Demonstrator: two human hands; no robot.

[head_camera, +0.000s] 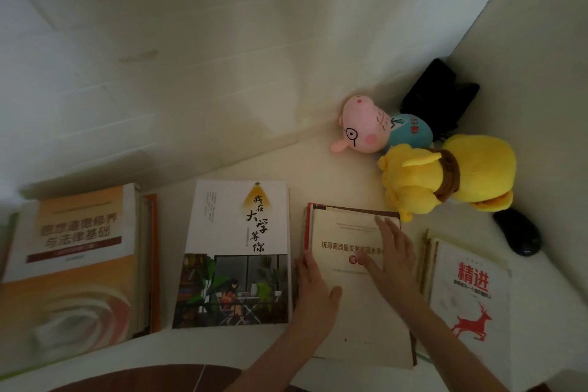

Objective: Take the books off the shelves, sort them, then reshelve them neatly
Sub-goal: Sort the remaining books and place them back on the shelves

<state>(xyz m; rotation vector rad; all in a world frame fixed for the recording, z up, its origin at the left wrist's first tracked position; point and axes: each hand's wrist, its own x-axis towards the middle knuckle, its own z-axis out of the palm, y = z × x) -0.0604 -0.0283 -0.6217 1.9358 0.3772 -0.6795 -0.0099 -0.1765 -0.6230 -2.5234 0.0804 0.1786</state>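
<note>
Head view: I see a cream book [362, 318] lying flat atop a stack on the white surface [222, 348]. The left hand [313, 293] braces its spine edge, fingers straight; the right hand [393, 253] presses the cover, fingers spread. Probably stiff and heavyish (lift by both long edges).

Behind the left hand [313, 293] and the right hand [393, 251] two slim bare forearms [451, 337] run back from the wrists, and below-left of the left hand lies dark reddish-brown cloth [143, 379], perhaps clothing, crossed by a thin pale cord [201, 374].
</note>
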